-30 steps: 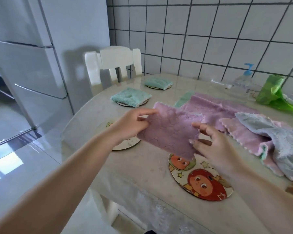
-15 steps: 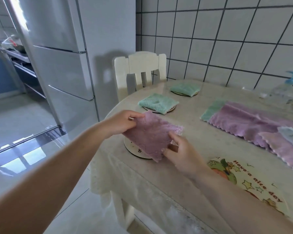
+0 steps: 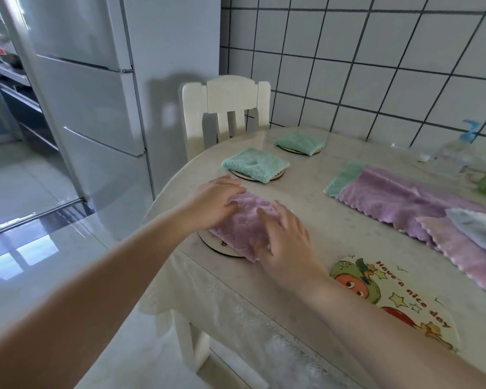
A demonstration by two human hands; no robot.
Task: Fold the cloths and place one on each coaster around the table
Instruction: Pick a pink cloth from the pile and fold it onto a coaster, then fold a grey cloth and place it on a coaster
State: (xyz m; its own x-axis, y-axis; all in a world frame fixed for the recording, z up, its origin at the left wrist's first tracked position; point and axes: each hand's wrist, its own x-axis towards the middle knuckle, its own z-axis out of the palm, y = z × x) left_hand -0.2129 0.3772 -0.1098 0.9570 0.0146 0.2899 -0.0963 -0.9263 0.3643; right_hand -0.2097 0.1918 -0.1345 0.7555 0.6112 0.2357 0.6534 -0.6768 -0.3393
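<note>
Lilac folded cloth [image 3: 246,220]; mint-green folded cloths [image 3: 254,165] [image 3: 299,142]; cream marbled desk [image 3: 306,189]; cartoon-printed coaster [image 3: 399,299] lettered red, starred yellow; white wall tiles [image 3: 376,66], dark-grouted; white chair [image 3: 226,108]; pale grey fridge [image 3: 96,94].

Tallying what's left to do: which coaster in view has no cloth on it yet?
The cartoon coaster at the near table edge. The other three each carry a folded cloth, two green and one purple.

Both hands, left hand [image 3: 216,202] and right hand [image 3: 285,240], press the folded purple cloth [image 3: 243,223] onto a coaster [image 3: 212,244].
</note>
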